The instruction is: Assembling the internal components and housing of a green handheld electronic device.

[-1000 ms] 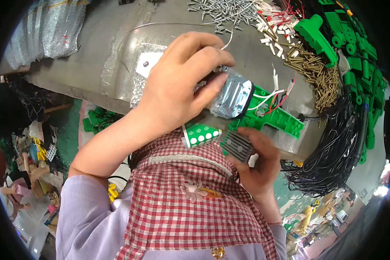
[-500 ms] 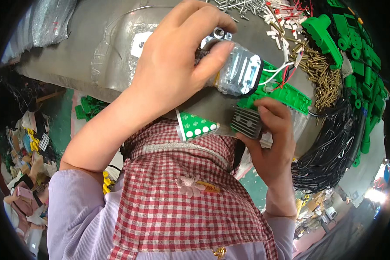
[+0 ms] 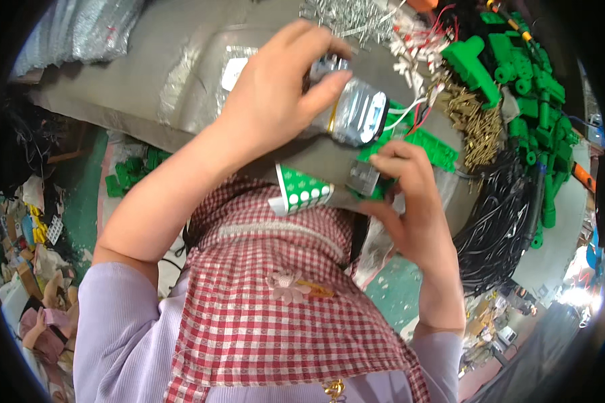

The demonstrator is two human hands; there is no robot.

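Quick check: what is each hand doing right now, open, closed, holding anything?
Left hand: closed around a silver metal module with wires.
Right hand: fingers pinching a small grey ribbed part.

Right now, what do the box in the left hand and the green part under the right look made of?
Box in the left hand: likely bare sheet metal, shiny silver with glare. Green part under the right hand: probably moulded plastic, with uniform saturated colour and a dull sheen.

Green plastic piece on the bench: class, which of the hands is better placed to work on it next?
Right, probably. The right hand already touches the green plastic piece, while the left hand is full, gripping the silver metal box.
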